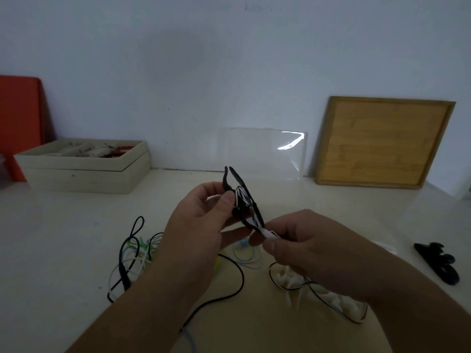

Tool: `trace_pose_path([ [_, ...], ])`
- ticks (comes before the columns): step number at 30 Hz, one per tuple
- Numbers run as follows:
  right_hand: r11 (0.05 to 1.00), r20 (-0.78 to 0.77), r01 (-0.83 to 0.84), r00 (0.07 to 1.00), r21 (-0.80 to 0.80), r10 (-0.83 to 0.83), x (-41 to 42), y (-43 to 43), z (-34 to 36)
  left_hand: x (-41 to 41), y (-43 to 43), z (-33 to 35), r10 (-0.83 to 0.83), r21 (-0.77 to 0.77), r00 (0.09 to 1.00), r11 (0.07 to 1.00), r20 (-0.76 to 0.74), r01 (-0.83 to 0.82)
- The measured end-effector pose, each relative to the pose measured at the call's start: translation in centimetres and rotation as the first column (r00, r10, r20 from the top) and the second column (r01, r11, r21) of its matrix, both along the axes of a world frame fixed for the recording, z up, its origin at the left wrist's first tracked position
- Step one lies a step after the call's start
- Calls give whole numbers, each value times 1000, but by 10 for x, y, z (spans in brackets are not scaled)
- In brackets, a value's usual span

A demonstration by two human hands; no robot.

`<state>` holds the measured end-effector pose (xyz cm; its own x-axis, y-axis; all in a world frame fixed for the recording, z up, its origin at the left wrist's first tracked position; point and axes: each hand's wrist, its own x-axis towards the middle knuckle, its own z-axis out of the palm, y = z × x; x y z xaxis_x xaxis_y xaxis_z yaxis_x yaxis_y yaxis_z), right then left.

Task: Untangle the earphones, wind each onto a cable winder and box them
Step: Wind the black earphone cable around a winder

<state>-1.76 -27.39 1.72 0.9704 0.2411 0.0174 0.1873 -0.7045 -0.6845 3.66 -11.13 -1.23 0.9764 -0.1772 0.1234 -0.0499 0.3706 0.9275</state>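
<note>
Left hand (201,225), raised above the middle of the desk (63,238), grips a black cable winder (235,212) with thumb and curled fingers. Several turns of white earphone cable (240,196) sit round the winder's waist. Right hand (313,250), just right of and nearer than the winder, pinches the free white end of that cable between thumb and fingertips; whether the end is a plug or an earbud cannot be told.

Handling assessment: the cable appears thin, limp and very light, and will likely spring off the waist if tension drops. It is best held close to the winder, with only light pull, since the joints at plug and buds are probably the weak points. The winder looks like soft, flexible material, so it should be held by its body, leaving the slotted tips free.

On the desk to the near left lies a tangle of earphones (132,256) in black, white and pale green. White cable winders (286,276) rest under the right wrist, and a spare black winder (438,263) lies at the far right. The open box (84,171) stands far left against the wall.
</note>
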Motion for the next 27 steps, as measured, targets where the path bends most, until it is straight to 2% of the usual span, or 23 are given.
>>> trace_pose_path([
  [3,999,25,18,1000,-31,-17,-2,0,3,-1,-2,-1,51,77,997,995,63,-56],
  [6,998,1,47,999,-30,-47,-2,2,3,-3,-3,-4,94,227,967,962,235,-149],
  [9,994,34,103,994,-33,-102,-3,1,4,-5,-4,-10,79,431,874,847,480,-313],
  [11,991,77,121,990,-51,-117,-5,1,6,-7,-4,-12,53,494,832,783,553,-378],
  [14,987,129,129,985,-93,-116,-8,-1,10,-6,-4,-13,3,553,810,729,586,-403],
  [17,990,192,139,971,16,-140,-12,-7,15,-3,-2,-16,-26,589,801,693,598,-417],
  [21,974,314,154,928,164,-200,-11,-11,16,-5,-2,-14,-97,614,815,709,572,-347],
  [23,970,348,180,910,161,-226,-7,-14,14,-6,-2,-11,-131,614,833,737,538,-281],
  [27,971,370,190,900,142,-230,-6,-19,14,-5,0,-9,-202,557,904,830,377,-46],
])
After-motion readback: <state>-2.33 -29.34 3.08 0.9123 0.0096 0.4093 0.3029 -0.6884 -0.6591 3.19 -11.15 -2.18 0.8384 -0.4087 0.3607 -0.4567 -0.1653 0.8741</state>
